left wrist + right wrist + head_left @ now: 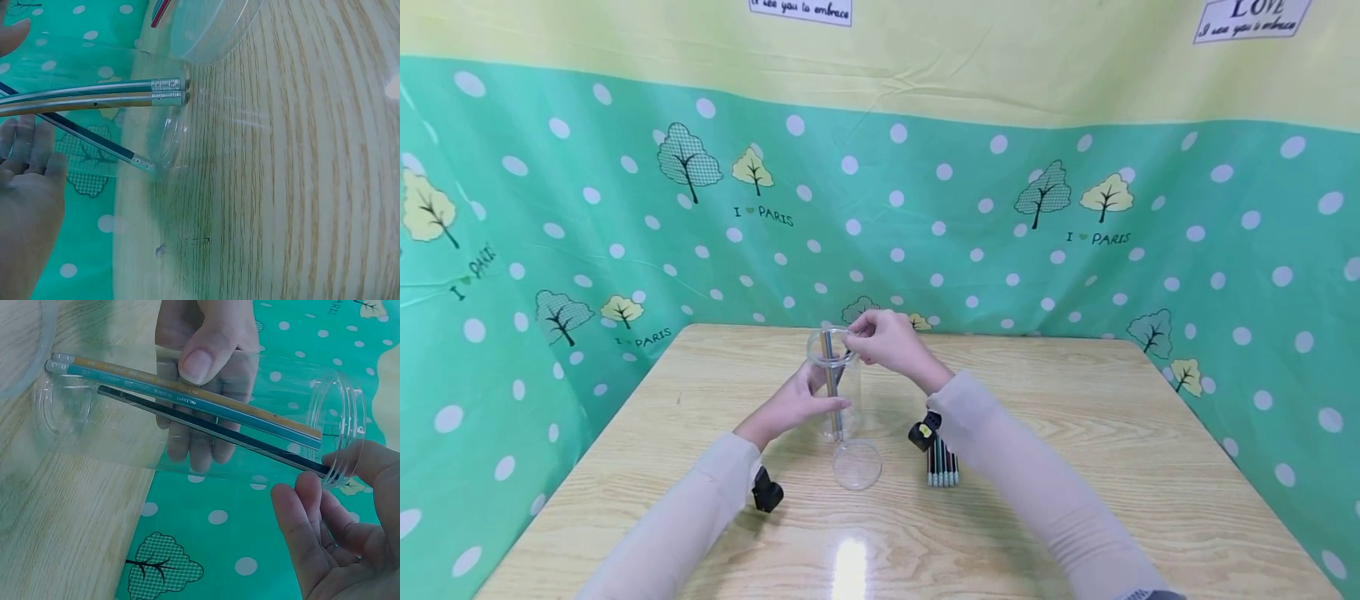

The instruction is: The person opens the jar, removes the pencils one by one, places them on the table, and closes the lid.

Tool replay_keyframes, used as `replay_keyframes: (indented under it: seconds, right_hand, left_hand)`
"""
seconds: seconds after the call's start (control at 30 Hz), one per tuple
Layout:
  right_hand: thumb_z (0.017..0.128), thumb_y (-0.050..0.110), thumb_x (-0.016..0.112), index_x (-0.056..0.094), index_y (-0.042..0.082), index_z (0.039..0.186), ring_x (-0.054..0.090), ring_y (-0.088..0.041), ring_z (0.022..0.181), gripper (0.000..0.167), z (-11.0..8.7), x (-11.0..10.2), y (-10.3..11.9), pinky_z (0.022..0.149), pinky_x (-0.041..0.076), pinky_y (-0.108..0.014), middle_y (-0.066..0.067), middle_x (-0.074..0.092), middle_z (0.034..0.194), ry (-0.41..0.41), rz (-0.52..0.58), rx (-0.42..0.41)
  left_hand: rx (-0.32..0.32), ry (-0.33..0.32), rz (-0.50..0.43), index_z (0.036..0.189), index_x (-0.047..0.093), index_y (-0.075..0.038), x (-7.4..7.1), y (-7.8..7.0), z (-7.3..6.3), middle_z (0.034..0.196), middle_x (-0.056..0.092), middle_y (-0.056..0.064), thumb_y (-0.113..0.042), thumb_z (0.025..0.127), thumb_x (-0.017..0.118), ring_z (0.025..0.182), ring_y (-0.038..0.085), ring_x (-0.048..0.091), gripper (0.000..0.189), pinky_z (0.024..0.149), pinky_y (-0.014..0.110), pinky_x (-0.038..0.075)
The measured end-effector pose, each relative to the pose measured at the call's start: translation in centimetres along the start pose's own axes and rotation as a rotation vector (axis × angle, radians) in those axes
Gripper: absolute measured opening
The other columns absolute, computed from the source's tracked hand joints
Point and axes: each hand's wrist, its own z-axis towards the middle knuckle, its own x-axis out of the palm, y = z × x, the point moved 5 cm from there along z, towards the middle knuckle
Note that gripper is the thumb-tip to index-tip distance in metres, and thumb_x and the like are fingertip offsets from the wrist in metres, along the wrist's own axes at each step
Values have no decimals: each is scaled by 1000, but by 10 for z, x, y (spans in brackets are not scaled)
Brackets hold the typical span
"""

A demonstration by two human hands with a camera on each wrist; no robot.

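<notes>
A clear plastic jar (853, 396) stands upright on the table, with my left hand (801, 398) gripping it around the side, thumb at the front. Inside it, a teal pencil (162, 393) and an orange pencil (269, 415) lean side by side, eraser ends down. Over the jar's mouth, my right hand (891, 340) pinches the upper end of a black pencil (206, 428), which slants into the jar. That pencil's silver-banded lower end is near the jar's bottom in the left wrist view.
A round clear lid (857, 465) lies on the wooden table (715, 533) in front of the jar. To its right, several dark pencils (942, 468) lie in a row, partly under my right forearm. A green and yellow patterned curtain (925, 200) hangs behind the table.
</notes>
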Motion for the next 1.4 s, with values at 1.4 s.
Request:
replay_keyframes:
  seconds: [1.4]
  right_hand:
    - [95,20,71,71,11,94,68,-17,66,9,-7,-28,21,59,58,-28,0,71,80,-134,-71,-187]
  left_hand:
    - [-35,-10,-4,156,25,-13,1,0,0,160,31,13,-12,86,80,149,30,22,89,121,52,13]
